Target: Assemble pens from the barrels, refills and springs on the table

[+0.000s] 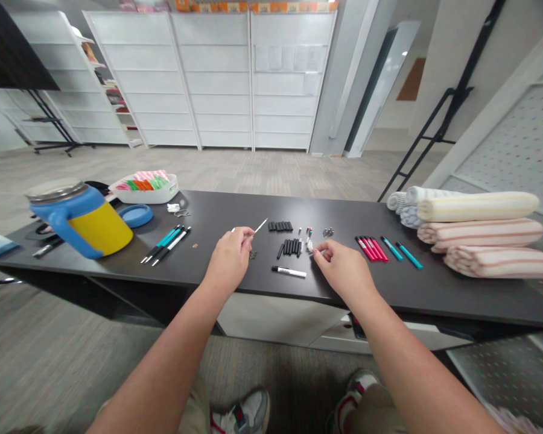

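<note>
My left hand [233,254] pinches a thin white pen refill [261,225], its tip pointing up and to the right. Beside its fingers lie small metal springs [253,254], partly covered. My right hand [344,265] is closed at the fingertips by a few small white pieces [309,245]; whether one is between them I cannot make out. Between the hands are a row of black pen clips [280,226], several short black tubes [292,247] and a white pen barrel with a black end [289,272]. More small metal parts [328,232] lie behind my right hand.
Red pen barrels [371,248] and teal barrels [409,255] lie at right, before rolled towels [493,235]. At left are assembled pens [166,244], a blue and yellow jug [88,223], a blue lid [136,215] and a white basket [149,193] of colourful packets.
</note>
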The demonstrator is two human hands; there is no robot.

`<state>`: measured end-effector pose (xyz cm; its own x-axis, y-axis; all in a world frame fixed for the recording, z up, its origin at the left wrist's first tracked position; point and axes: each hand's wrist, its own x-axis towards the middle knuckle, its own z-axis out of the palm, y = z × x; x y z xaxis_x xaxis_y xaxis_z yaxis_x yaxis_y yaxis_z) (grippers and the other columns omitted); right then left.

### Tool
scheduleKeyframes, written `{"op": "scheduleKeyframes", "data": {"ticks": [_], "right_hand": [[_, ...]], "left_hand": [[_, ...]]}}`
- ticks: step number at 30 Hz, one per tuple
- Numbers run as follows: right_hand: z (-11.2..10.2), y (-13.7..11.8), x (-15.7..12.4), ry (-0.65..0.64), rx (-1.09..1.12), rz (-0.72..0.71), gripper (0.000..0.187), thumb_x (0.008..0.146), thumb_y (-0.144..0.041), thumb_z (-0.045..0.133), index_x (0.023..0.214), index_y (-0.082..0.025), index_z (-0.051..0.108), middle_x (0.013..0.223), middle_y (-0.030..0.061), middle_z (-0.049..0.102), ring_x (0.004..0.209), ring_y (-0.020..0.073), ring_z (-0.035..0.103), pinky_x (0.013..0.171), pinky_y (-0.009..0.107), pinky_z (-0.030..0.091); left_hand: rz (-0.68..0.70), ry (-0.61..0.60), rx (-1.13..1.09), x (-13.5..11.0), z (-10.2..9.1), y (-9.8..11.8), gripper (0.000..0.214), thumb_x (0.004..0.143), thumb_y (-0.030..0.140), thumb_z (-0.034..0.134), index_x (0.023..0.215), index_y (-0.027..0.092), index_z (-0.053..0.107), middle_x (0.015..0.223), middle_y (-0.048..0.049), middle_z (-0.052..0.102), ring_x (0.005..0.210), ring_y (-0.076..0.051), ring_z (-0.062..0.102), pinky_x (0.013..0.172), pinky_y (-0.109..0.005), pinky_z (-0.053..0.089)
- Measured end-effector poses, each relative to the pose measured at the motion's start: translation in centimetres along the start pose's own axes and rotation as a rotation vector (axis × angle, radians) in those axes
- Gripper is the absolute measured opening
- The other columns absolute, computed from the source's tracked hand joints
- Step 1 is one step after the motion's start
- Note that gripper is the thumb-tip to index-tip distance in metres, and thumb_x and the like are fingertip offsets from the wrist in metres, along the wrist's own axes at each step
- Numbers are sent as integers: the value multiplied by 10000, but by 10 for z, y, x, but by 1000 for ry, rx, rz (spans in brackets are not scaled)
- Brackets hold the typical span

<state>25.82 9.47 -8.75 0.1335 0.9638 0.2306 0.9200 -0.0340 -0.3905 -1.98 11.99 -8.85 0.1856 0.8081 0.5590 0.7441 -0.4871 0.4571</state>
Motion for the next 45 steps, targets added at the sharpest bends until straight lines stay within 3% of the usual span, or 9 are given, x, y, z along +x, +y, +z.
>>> {"op": "scheduleKeyframes", "data": {"ticks": [10, 20, 25, 34, 45], "right_hand": [[2, 1, -1, 46, -10, -69, 157, 959, -372, 616, 971, -255, 719, 739, -14, 678, 683, 187, 618, 605, 293, 318], [-2, 7, -4, -25, -84, -280, 174, 991, -309, 627, 1015, -283, 797, 947, 26, 724, 815, 198, 680, 689, 301, 429], [-2, 5, -8, -18, -82, -332, 211, 1005, -337, 634, 1167, -287, 759, 1075, 35, 725, 841, 201, 697, 705, 304, 465], [-1, -3, -7, -40, -101, -323, 225, 1006, -360, 639, 1171, -263, 759, 1114, 46, 736, 903, 214, 725, 729, 311, 497], [1, -4, -6, -33, -52, -295, 198, 980, -401, 663, 1085, -266, 764, 1065, 40, 738, 884, 206, 706, 703, 302, 454]], "left_hand": [[8, -79, -2, 0, 2, -1, 157, 1039, 178, 494, 1140, 200, 611, 994, -74, 708, 924, -248, 644, 831, -366, 480], [10, -104, 5, -1, 3, -1, 159, 1039, 212, 505, 1124, 203, 639, 974, -80, 681, 911, -249, 630, 836, -372, 494], [33, -106, 9, 0, 3, -2, 158, 1042, 210, 497, 1120, 205, 635, 950, -75, 674, 893, -243, 630, 832, -366, 497], [34, -114, 7, -1, 4, -2, 148, 1043, 213, 499, 1101, 204, 635, 938, -72, 669, 880, -243, 623, 819, -365, 495], [47, -106, 17, -1, 3, -1, 167, 1043, 227, 487, 1103, 209, 641, 950, -74, 669, 898, -244, 629, 841, -372, 503]]}}
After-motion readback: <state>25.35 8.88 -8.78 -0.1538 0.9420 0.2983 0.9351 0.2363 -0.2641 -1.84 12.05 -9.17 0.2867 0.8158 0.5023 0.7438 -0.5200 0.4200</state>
